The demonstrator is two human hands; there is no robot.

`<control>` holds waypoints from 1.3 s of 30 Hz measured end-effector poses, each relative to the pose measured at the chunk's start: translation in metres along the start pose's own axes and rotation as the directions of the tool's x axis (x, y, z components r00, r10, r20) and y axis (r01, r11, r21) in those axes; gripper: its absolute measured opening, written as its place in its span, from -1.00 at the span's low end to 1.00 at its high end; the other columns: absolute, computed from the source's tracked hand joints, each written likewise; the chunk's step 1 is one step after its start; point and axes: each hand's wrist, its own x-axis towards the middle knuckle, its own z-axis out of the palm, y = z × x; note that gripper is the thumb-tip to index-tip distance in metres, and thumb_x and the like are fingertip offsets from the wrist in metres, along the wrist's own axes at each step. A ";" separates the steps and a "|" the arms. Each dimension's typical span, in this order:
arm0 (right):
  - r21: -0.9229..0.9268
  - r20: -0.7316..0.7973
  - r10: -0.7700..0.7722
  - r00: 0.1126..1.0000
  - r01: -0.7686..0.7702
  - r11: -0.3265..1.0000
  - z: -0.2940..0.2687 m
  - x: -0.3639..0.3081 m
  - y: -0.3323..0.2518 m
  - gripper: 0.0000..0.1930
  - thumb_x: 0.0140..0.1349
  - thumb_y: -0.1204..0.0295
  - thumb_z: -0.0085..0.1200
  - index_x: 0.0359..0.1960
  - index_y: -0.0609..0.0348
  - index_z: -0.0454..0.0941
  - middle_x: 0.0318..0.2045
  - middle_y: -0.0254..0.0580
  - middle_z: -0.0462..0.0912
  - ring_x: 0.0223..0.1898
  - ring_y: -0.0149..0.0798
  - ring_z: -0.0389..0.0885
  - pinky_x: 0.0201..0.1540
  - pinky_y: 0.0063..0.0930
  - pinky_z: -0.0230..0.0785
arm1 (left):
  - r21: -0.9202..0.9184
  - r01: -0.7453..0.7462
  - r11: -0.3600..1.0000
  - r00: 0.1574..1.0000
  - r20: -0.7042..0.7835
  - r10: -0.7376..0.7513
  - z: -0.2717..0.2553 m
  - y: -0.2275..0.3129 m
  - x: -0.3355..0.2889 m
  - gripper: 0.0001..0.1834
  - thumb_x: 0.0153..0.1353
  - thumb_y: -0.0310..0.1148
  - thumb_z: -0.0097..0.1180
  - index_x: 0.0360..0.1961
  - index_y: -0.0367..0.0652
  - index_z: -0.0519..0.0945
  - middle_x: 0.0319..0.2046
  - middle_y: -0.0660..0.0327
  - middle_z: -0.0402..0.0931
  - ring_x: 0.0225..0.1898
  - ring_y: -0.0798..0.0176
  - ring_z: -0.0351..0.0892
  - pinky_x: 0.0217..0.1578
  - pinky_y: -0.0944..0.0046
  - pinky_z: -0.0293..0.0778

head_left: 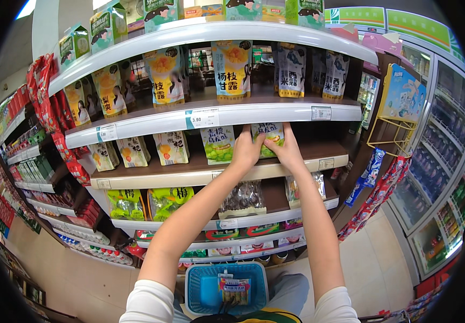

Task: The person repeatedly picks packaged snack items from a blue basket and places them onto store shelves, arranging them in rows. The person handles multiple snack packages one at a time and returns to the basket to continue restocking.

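Observation:
Both my arms reach forward to a middle shelf (205,171) of a shop rack. My left hand (247,149) and my right hand (287,149) grip a green and white snack pouch (269,133) from its two sides, with the thumbs meeting on its front. The pouch stands upright at the shelf, its top partly behind the shelf edge above. Just left of my left hand stands a like green pouch (217,146). Further left are several white and yellow pouches (171,148).
Above runs a shelf edge with price tags (201,118) and upright yellow pouches (232,70). Lower shelves hold bagged snacks (243,199). A blue basket (191,288) with a colourful packet (234,291) sits below me. To the right are a yellow wire rack (391,137) and glass-door fridges (431,145).

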 end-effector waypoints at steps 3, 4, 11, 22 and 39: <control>-0.197 -0.030 0.016 0.999 -0.022 0.980 -0.001 -0.003 -0.001 -0.14 0.08 0.44 0.32 0.40 0.17 0.08 0.13 0.10 0.45 0.14 -0.08 0.46 0.19 -0.35 0.28 | 0.009 -0.008 1.000 1.000 -0.028 0.008 0.003 -0.004 -0.003 -0.46 0.22 -0.28 0.16 0.14 -0.39 0.39 -0.13 -0.29 0.55 -0.05 -0.36 0.52 -0.02 -0.05 0.42; -0.245 -0.037 -0.003 0.999 -0.006 0.969 0.000 -0.003 0.001 -0.14 0.08 0.44 0.32 0.40 0.15 0.08 0.10 0.11 0.47 0.11 -0.03 0.48 0.17 -0.33 0.30 | 0.018 -0.018 1.000 0.999 -0.042 0.018 0.004 -0.007 -0.003 -0.47 0.21 -0.28 0.15 0.13 -0.39 0.40 -0.13 -0.30 0.55 -0.06 -0.37 0.51 -0.04 -0.09 0.42; -0.375 -0.077 -0.020 0.997 -0.010 0.927 -0.009 -0.015 -0.003 -0.20 0.03 0.44 0.33 0.33 0.11 0.17 -0.02 0.17 0.50 0.04 0.21 0.48 0.05 -0.10 0.37 | 0.166 -0.124 0.978 0.967 -0.202 0.157 0.013 -0.004 -0.022 -0.46 0.22 -0.33 0.16 0.18 -0.32 0.38 0.02 -0.30 0.37 -0.02 -0.35 0.43 -0.01 -0.09 0.40; -0.407 -0.247 -0.093 0.965 -0.016 0.913 0.005 -0.020 0.018 -0.60 0.16 0.28 0.30 -0.15 0.37 0.49 -0.29 -0.02 0.64 -0.37 -0.23 0.66 -0.33 -0.40 0.51 | -0.079 0.014 0.997 0.973 -0.229 -0.032 0.016 0.000 -0.031 -0.76 0.29 -0.37 0.10 -0.18 -0.36 0.44 -0.25 -0.06 0.49 -0.27 -0.08 0.56 -0.23 0.03 0.47; -0.404 -0.353 -0.066 0.933 -0.088 0.910 0.008 -0.020 0.000 -0.54 0.17 0.09 0.27 -0.39 0.30 0.42 -0.45 -0.03 0.54 -0.47 -0.01 0.56 -0.37 -0.17 0.41 | -0.044 -0.003 0.999 0.972 -0.234 -0.008 0.014 -0.004 -0.025 -0.77 0.31 -0.32 0.09 -0.29 -0.32 0.49 -0.38 -0.08 0.56 -0.35 -0.15 0.56 -0.28 -0.02 0.45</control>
